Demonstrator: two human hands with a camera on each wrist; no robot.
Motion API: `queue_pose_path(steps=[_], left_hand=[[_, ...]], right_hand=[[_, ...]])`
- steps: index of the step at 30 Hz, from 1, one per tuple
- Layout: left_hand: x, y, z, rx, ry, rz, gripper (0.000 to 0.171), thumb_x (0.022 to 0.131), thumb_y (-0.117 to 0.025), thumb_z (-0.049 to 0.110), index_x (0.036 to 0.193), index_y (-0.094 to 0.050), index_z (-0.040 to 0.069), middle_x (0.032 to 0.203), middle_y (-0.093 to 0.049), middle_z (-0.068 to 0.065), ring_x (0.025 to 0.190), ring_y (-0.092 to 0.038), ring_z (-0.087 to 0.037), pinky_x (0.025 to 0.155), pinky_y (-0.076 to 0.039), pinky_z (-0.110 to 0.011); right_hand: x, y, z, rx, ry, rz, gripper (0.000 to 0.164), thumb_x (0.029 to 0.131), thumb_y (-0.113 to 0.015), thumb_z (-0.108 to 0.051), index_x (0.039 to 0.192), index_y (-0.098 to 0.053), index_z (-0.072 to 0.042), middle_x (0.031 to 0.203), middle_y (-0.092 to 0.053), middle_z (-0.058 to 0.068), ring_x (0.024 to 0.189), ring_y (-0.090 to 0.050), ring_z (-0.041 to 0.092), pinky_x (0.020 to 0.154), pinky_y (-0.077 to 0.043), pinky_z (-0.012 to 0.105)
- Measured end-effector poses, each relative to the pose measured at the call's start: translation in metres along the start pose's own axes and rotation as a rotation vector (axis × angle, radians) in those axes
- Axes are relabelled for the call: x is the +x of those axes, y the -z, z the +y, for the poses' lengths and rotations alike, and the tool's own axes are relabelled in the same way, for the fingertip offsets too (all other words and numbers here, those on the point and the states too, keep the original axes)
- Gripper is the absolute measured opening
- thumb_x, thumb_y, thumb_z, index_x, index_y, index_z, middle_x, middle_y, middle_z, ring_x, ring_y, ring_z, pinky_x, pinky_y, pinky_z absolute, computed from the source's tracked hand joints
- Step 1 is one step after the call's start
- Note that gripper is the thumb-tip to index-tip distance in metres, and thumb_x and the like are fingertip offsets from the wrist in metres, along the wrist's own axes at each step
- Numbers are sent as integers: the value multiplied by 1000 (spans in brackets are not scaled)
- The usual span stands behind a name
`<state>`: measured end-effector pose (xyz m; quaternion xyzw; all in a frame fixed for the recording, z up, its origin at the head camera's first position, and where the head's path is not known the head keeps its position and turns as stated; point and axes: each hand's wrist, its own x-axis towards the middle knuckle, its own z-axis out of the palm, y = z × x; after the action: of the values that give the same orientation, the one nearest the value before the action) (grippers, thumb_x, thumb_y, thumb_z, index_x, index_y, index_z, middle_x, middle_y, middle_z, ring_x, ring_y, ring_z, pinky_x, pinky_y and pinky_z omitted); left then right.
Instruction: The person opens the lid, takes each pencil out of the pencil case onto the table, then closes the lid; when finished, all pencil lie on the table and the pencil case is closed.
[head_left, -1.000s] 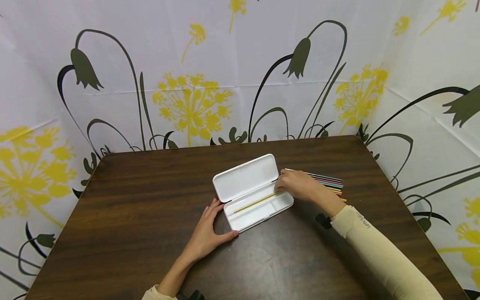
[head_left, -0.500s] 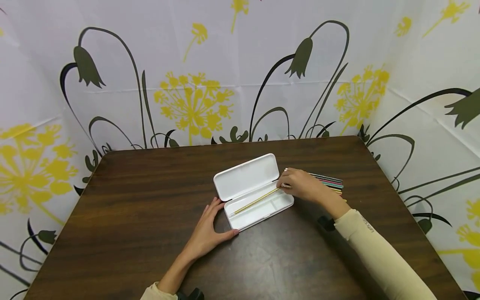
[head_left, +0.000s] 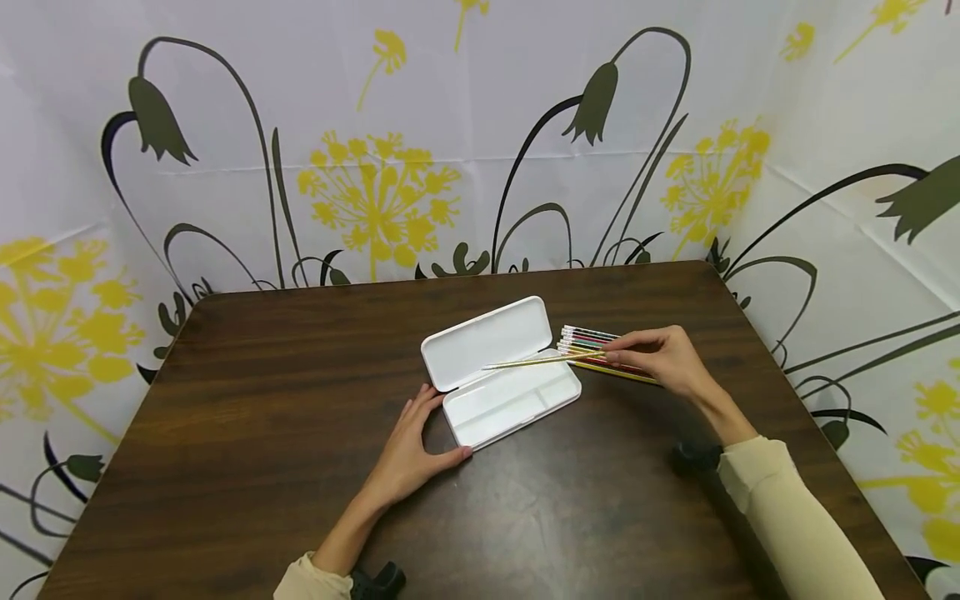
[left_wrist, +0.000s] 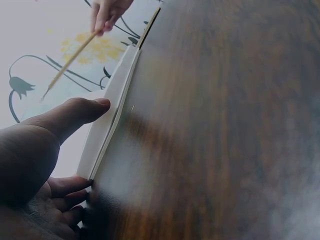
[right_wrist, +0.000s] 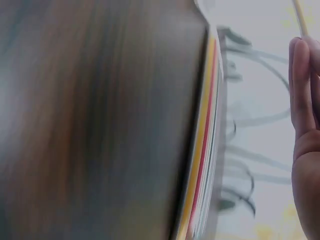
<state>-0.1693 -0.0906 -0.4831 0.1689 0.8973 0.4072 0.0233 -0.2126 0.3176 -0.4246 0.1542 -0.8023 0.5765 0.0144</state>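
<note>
An open white pencil case [head_left: 491,421] lies on the table, its lid [head_left: 487,342] tipped back. At its left end my left hand [head_left: 405,458] holds it, thumb on the front corner and fingers at the hinge-side corner. My right hand [head_left: 667,358] pinches one end of a gold pencil [head_left: 543,362]. The pencil points left above the case, clear of its tray. In the left wrist view the pencil [left_wrist: 70,65] slants with its thin tip downward. Below the right hand lies a row of coloured pencils [head_left: 577,342], partly covered by it.
The brown wooden table [head_left: 300,375] runs back to a white flower-print cloth [head_left: 420,83]. The coloured pencils sit close to the case's right end. A dark band [head_left: 378,579] is on the left wrist.
My right hand has lifted the gold pencil out of the case's tray and moved right with it, uncovering the coloured pencils' white ends. The left hand stays on the case.
</note>
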Motion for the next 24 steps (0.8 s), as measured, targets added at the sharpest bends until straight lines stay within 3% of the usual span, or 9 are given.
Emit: queue_pose_path(steps=[5,7,10,14,17,20,24], left_hand=[[1,-1,-1,-5,-16,8,93,71,-86,46,143,-45,4,155,-32,-12,147,-17,-27,117,-15,-51],[0,0,-2,-6,-24,9,93,71,-86,47,143,-45,3,155,-32,-13,146,-17,-27,117,-15,-51],[-1,2,-2,-4,-20,7,93,72,-86,46,143,-45,3,155,-31,-13,146,-17,-28,117,-14,-51],[-3,5,-3,11,-6,5,93,71,-86,46,143,-45,2,156,-31,-14,146,-17,-28,117,-14,-52],[-2,5,-4,21,-15,4,93,72,-85,48,143,-45,2,156,-30,-14,146,-18,-29,117,-14,-52],[1,4,-3,22,-23,-3,93,73,-84,49,143,-45,3,156,-30,-14,146,-17,-29,117,-14,-52],[2,1,-1,11,-21,-9,93,73,-84,49,143,-45,3,156,-30,-13,147,-16,-27,118,-13,-49]], right_hand=[[-24,33,12,-12,-49,128,22,86,-76,-9,103,-74,5,100,-72,16,85,-70,23,70,-58,27],[-33,45,22,-51,-81,186,25,87,-76,-13,105,-74,4,102,-73,13,83,-67,17,61,-53,22],[-43,58,35,-79,-162,271,30,87,-76,-21,108,-74,1,102,-73,10,90,-68,15,62,-49,21],[-47,64,40,-62,-254,362,37,86,-77,-30,110,-74,-2,97,-74,9,93,-68,14,74,-47,19],[-45,65,38,-54,-258,375,35,87,-76,-24,109,-73,2,95,-74,12,89,-69,14,76,-48,17],[-41,66,39,-92,-242,357,29,89,-75,-16,107,-73,6,97,-73,14,84,-71,15,71,-52,18],[-35,71,49,-146,-266,361,28,88,-75,-20,106,-75,2,98,-74,9,85,-70,12,70,-51,17]])
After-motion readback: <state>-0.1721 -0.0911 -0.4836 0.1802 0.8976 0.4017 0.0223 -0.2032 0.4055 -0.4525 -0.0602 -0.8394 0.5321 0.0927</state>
